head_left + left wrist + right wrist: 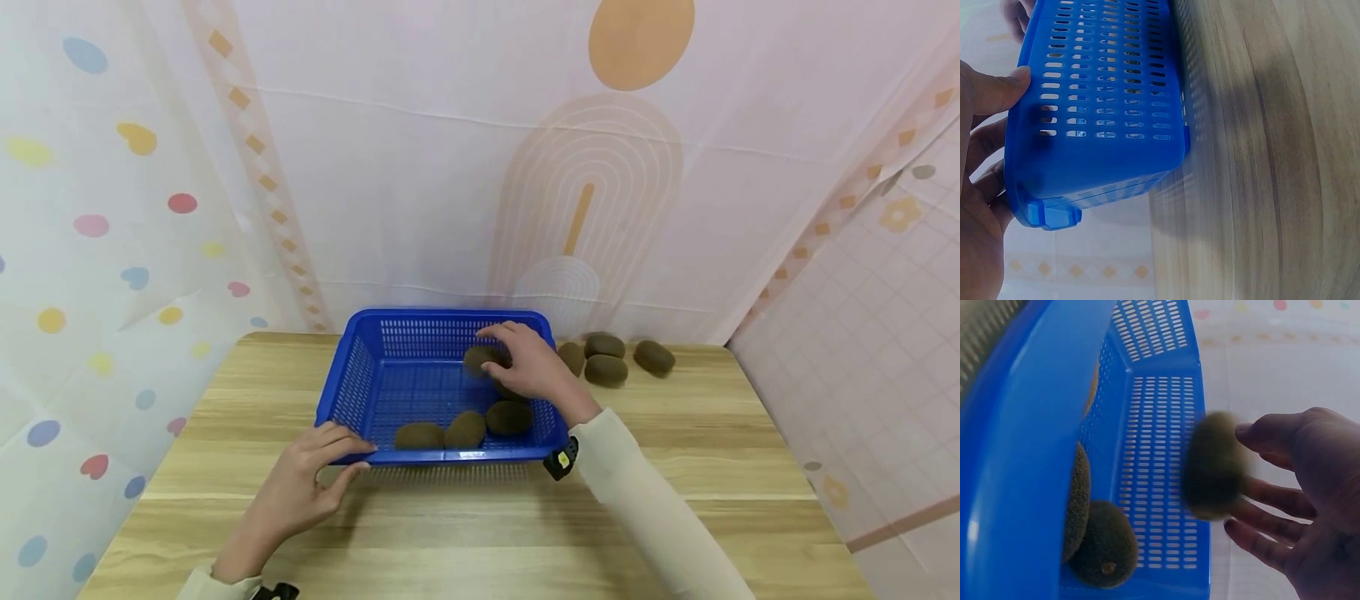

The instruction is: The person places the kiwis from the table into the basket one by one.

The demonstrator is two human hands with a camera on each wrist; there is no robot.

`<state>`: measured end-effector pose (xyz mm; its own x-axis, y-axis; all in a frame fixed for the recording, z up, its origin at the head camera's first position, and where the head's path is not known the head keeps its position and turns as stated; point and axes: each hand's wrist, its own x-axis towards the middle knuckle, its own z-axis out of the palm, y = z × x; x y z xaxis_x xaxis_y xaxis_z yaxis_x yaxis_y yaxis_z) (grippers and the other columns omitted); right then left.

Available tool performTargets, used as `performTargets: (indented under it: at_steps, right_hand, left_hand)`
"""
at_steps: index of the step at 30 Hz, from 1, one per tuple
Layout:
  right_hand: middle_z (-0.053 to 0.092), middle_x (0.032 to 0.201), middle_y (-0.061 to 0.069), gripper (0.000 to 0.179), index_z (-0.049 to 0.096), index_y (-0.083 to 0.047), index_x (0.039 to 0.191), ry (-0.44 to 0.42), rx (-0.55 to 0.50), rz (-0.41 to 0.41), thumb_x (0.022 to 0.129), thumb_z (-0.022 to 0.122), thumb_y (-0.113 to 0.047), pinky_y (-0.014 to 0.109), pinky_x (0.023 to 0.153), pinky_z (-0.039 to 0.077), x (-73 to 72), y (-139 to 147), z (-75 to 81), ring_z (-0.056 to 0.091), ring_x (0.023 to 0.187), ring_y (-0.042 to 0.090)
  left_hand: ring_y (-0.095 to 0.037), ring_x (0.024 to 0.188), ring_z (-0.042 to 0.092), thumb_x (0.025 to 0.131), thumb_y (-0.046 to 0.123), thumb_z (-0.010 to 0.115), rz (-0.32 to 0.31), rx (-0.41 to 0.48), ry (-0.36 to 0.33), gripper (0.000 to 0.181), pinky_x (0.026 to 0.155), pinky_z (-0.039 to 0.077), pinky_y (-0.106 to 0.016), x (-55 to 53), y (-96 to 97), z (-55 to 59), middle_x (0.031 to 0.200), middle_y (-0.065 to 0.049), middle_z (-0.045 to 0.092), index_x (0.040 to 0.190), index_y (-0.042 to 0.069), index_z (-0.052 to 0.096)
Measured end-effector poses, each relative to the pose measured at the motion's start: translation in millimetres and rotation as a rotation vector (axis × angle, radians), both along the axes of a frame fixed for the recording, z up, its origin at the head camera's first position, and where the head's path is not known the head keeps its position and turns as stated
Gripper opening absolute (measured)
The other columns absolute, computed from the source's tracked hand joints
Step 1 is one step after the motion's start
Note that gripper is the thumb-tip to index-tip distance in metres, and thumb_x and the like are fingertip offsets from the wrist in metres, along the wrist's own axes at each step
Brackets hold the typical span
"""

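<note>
A blue plastic basket [442, 456] with slotted walls stands on the table. My left hand [303, 479] grips its near-left corner, the thumb outside the wall and the fingers over the rim [1016, 144]. Over the basket's right part is my right hand [528, 362], thumb and fingers spread apart. A kiwi [477, 361], blurred in the right wrist view, is just off its fingertips, above the basket floor. Several kiwis lie along the near wall inside, among them one at the left [420, 436] and one nearer the right [508, 417]. Another is partly hidden under the right hand.
Right of the basket, several loose kiwis [606, 371] lie on the wooden table [675, 450], one [654, 357] a little apart. A patterned cloth [420, 192] hangs right behind the table and at both sides.
</note>
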<state>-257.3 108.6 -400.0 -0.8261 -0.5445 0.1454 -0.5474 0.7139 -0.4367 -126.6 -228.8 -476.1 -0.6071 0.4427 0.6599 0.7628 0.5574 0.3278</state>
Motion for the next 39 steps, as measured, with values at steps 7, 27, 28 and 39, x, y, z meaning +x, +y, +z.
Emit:
performTargets:
  at_steps: [7, 27, 28, 39]
  right_hand:
    - [0.055, 0.15, 0.01, 0.049, 0.059, -0.017, 0.143, -0.011, -0.042, -0.041, 0.097, 0.071, -0.031, 0.054, 0.117, 0.041, 5.9, 9.1, 5.1, 0.047, 0.143, 0.034]
    - [0.029, 0.168, 0.013, 0.08, 0.042, -0.023, 0.157, 0.053, -0.013, -0.138, 0.089, 0.077, -0.048, 0.067, 0.118, 0.032, 8.8, 56.0, -2.2, 0.028, 0.154, 0.04]
    - [0.029, 0.168, 0.013, 0.081, 0.041, -0.023, 0.157, 0.057, -0.011, -0.145, 0.089, 0.077, -0.048, 0.068, 0.118, 0.031, 8.8, 58.4, -3.3, 0.028, 0.154, 0.041]
    - [0.023, 0.17, 0.014, 0.088, 0.035, -0.021, 0.16, 0.057, -0.017, -0.252, 0.088, 0.077, -0.05, 0.074, 0.115, 0.028, 4.1, 89.5, -18.9, 0.026, 0.153, 0.045]
  left_hand:
    - [-0.007, 0.089, 0.06, 0.074, -0.003, 0.084, 0.001, -0.002, -0.012, 0.033, 0.083, 0.047, -0.015, 1.8, 0.0, 0.3, 0.095, 0.009, 0.072, 0.098, 0.018, 0.077]
    - [-0.006, 0.089, 0.06, 0.076, -0.001, 0.084, 0.027, -0.018, -0.039, 0.03, 0.083, 0.046, -0.014, 3.3, 1.2, 0.1, 0.094, 0.011, 0.072, 0.098, 0.019, 0.077]
    - [-0.006, 0.089, 0.06, 0.076, -0.001, 0.084, 0.027, -0.019, -0.04, 0.03, 0.083, 0.046, -0.014, 3.4, 1.2, 0.1, 0.095, 0.011, 0.072, 0.098, 0.019, 0.077]
    - [-0.006, 0.09, 0.06, 0.077, 0.0, 0.084, 0.035, -0.024, -0.053, 0.029, 0.084, 0.046, -0.014, 3.9, 2.9, 0.8, 0.095, 0.01, 0.072, 0.099, 0.018, 0.077]
